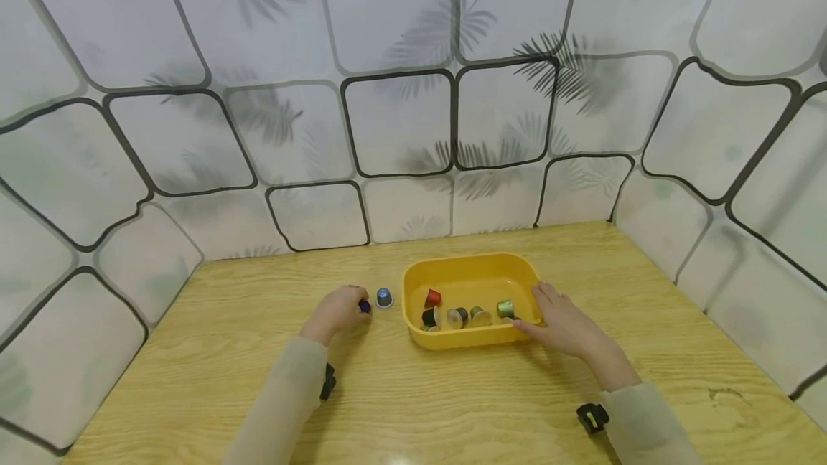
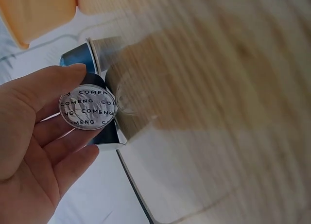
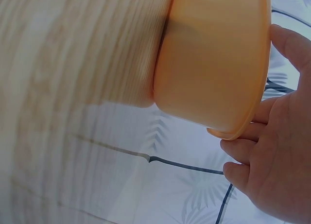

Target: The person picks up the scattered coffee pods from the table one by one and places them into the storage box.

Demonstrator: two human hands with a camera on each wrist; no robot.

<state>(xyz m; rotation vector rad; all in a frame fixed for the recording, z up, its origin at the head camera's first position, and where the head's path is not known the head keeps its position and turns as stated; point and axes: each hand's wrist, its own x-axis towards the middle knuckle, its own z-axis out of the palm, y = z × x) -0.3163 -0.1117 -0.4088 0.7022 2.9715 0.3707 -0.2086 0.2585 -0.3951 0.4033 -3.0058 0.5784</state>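
My left hand (image 1: pixel 337 313) pinches a dark purple coffee capsule (image 1: pixel 365 306) between thumb and fingers. Its silver foil lid (image 2: pixel 87 107), printed COMENG, faces the left wrist camera. Just right of it, a blue capsule (image 1: pixel 384 298) stands lid-down on the table. Partly hidden behind the fingers in the left wrist view is another dark blue capsule (image 2: pixel 108 134). My right hand (image 1: pixel 563 321) holds the near right corner of a yellow tub (image 1: pixel 413 278), thumb on one side and fingers at the rim. The tub's outer wall (image 3: pixel 209 63) fills much of the right wrist view.
Inside the tub lie several capsules, among them a red one (image 1: pixel 433 298), a black one (image 1: pixel 429 318) and a green one (image 1: pixel 505 308). Patterned cloth walls (image 1: pixel 407 207) border the wooden table (image 1: pixel 452 407) at the back and sides.
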